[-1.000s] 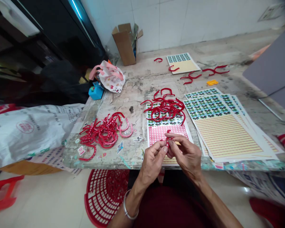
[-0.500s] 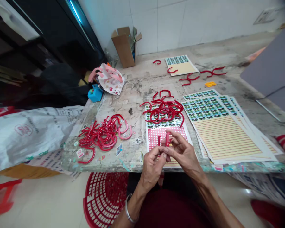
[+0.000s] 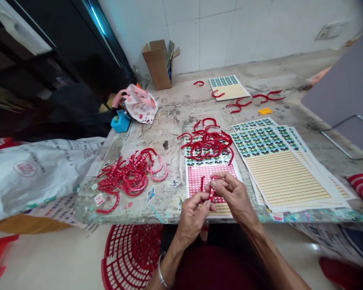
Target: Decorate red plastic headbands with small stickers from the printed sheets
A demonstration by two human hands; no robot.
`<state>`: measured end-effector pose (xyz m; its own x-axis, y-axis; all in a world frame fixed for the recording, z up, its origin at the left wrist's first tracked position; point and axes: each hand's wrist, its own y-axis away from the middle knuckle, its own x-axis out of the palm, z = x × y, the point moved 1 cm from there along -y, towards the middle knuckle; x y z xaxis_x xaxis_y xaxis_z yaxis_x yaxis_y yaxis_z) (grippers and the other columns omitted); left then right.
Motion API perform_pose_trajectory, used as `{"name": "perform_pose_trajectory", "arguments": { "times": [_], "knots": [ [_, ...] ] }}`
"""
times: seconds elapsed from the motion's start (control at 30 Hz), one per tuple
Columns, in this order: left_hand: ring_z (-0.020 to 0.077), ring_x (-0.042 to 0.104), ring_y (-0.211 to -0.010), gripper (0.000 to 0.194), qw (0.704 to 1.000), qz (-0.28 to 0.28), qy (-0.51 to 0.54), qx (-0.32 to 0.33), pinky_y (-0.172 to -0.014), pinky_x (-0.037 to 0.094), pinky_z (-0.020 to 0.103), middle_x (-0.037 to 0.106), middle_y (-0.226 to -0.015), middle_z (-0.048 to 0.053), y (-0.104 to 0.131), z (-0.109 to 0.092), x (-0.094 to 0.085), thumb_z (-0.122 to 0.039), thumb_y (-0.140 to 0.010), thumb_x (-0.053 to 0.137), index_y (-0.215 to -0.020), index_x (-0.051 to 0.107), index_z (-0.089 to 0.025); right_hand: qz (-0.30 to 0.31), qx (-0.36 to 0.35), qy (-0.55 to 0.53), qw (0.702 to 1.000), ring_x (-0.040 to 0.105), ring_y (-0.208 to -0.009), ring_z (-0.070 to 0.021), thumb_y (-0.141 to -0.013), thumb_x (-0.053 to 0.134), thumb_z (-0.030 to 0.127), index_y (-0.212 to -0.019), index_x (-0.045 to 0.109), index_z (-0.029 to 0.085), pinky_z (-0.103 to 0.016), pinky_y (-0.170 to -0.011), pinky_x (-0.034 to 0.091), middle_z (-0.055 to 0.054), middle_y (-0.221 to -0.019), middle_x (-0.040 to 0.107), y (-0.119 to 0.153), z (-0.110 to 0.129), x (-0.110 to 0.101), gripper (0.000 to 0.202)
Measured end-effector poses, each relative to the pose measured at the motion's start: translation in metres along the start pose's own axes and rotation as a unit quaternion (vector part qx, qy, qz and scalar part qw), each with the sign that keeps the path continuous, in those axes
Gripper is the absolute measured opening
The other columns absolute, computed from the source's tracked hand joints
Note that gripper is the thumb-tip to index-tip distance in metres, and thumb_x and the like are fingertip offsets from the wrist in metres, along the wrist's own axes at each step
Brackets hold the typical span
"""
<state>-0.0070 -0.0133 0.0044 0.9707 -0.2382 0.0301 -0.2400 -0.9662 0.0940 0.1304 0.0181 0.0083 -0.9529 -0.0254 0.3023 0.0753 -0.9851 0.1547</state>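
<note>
Both hands are closed on one red C-shaped band (image 3: pixel 211 194) above the front of a sticker sheet (image 3: pixel 193 171). My left hand (image 3: pixel 194 213) pinches its lower part between thumb and fingers. Higher on the same band, my right hand (image 3: pixel 234 193) has its thumb and fingertips pressed against it. The fingers partly cover the band. Beyond them, a heap of plain red bands (image 3: pixel 210 141) lies over the sheet's top half. To the left is a pile of bands with pale dotted strips (image 3: pixel 128 173), some of them pink.
More striped sticker sheets (image 3: pixel 290 177) overlap on the right. Further back are loose red bands (image 3: pixel 268 96), a small orange piece (image 3: pixel 265 111) and another sheet (image 3: pixel 243 92). A cardboard box (image 3: pixel 157 68) and a white bag (image 3: pixel 142 104) stand back left. Below is a red basket (image 3: pixel 117 257).
My right hand has shifted slightly down along the band, its thumb and fingers now pressed to the upper part. My left hand keeps its pinch. The camera view has tilted slightly.
</note>
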Motion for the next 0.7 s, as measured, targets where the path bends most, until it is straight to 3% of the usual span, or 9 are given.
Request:
{"name": "perform_pose_trajectory", "arguments": {
  "times": [0.2, 0.3, 0.37, 0.43, 0.47, 0.53, 0.6, 0.63, 0.7],
  "knots": [
    [0.0147, 0.056, -0.069, 0.015, 0.996, 0.007, -0.087, -0.01, -0.068, 0.044, 0.025, 0.062, -0.072, 0.002, 0.002, 0.012, -0.007, -0.028, -0.088, 0.047, -0.087, 0.057, -0.017, 0.023, 0.01, 0.061, 0.998, 0.058, -0.053, -0.0108, -0.085, 0.05, 0.045, -0.075, 0.052, 0.016, -0.023, -0.053, 0.048, -0.003, -0.067, 0.066, -0.013, -0.013, 0.002, 0.031],
    [0.0183, 0.058, -0.082, 0.015, 0.98, -0.037, -0.195, 0.032, -0.076, 0.045, 0.029, 0.062, -0.084, 0.006, -0.006, 0.02, -0.028, -0.025, -0.087, 0.046, -0.088, 0.059, -0.017, -0.015, -0.016, 0.181, 0.983, 0.06, -0.06, -0.014, -0.086, 0.045, 0.047, -0.089, 0.057, 0.016, -0.026, -0.055, 0.047, -0.004, -0.076, 0.067, -0.03, -0.02, -0.018, 0.033],
    [0.0225, 0.054, -0.099, 0.015, 0.953, -0.064, -0.282, 0.094, -0.088, 0.043, 0.035, 0.057, -0.106, 0.011, -0.015, 0.027, -0.052, -0.022, -0.084, 0.048, -0.085, 0.061, -0.016, -0.108, -0.066, 0.332, 0.935, 0.061, -0.067, -0.0159, -0.085, 0.047, 0.045, -0.1, 0.059, 0.019, -0.027, -0.061, 0.045, -0.004, -0.081, 0.067, -0.046, -0.016, -0.041, 0.032],
    [0.024, 0.054, -0.098, 0.017, 0.914, -0.099, -0.374, 0.119, -0.087, 0.044, 0.039, 0.054, -0.106, 0.012, -0.025, 0.035, -0.08, -0.018, -0.082, 0.045, -0.084, 0.062, -0.015, -0.228, -0.074, 0.456, 0.857, 0.06, -0.071, -0.018, -0.084, 0.048, 0.044, -0.095, 0.062, 0.02, -0.029, -0.065, 0.041, -0.005, -0.082, 0.066, -0.065, -0.01, -0.066, 0.03],
    [0.0253, 0.053, -0.1, 0.017, 0.892, -0.115, -0.417, 0.129, -0.088, 0.044, 0.041, 0.053, -0.107, 0.013, -0.03, 0.038, -0.093, -0.017, -0.081, 0.045, -0.083, 0.062, -0.016, -0.25, -0.068, 0.467, 0.845, 0.06, -0.073, -0.02, -0.081, 0.051, 0.043, -0.094, 0.062, 0.018, -0.03, -0.066, 0.04, -0.008, -0.081, 0.066, -0.076, -0.007, -0.077, 0.03],
    [0.0285, 0.052, -0.101, 0.016, 0.849, -0.141, -0.491, 0.136, -0.089, 0.043, 0.045, 0.052, -0.106, 0.014, -0.036, 0.039, -0.112, -0.017, -0.077, 0.046, -0.082, 0.061, -0.014, -0.263, -0.06, 0.469, 0.841, 0.06, -0.074, -0.022, -0.074, 0.059, 0.04, -0.083, 0.063, 0.016, -0.029, -0.065, 0.038, -0.009, -0.074, 0.066, -0.095, -0.002, -0.094, 0.026],
    [0.032, 0.049, -0.105, 0.018, 0.812, -0.181, -0.538, 0.137, -0.09, 0.041, 0.049, 0.051, -0.11, 0.017, -0.04, 0.032, -0.12, -0.02, -0.077, 0.048, -0.087, 0.061, -0.012, -0.261, -0.056, 0.453, 0.851, 0.059, -0.071, -0.0216, -0.07, 0.062, 0.036, -0.069, 0.062, 0.016, -0.028, -0.063, 0.036, -0.008, -0.067, 0.064, -0.108, 0.0, -0.105, 0.02],
    [0.0331, 0.048, -0.106, 0.021, 0.803, -0.2, -0.545, 0.139, -0.091, 0.04, 0.051, 0.05, -0.112, 0.017, -0.04, 0.027, -0.118, -0.022, -0.077, 0.05, -0.091, 0.061, -0.011, -0.262, -0.056, 0.441, 0.857, 0.059, -0.069, -0.0207, -0.069, 0.062, 0.035, -0.065, 0.06, 0.017, -0.028, -0.061, 0.036, -0.008, -0.065, 0.064, -0.112, 0.001, -0.109, 0.019],
    [0.0318, 0.048, -0.108, 0.027, 0.815, -0.222, -0.515, 0.144, -0.092, 0.04, 0.049, 0.05, -0.113, 0.017, -0.04, 0.014, -0.107, -0.024, -0.079, 0.05, -0.101, 0.06, -0.011, -0.263, -0.059, 0.407, 0.873, 0.057, -0.062, -0.0184, -0.07, 0.06, 0.038, -0.063, 0.058, 0.017, -0.026, -0.057, 0.036, -0.006, -0.062, 0.063, -0.112, 0.002, -0.113, 0.022]
  ]
}}
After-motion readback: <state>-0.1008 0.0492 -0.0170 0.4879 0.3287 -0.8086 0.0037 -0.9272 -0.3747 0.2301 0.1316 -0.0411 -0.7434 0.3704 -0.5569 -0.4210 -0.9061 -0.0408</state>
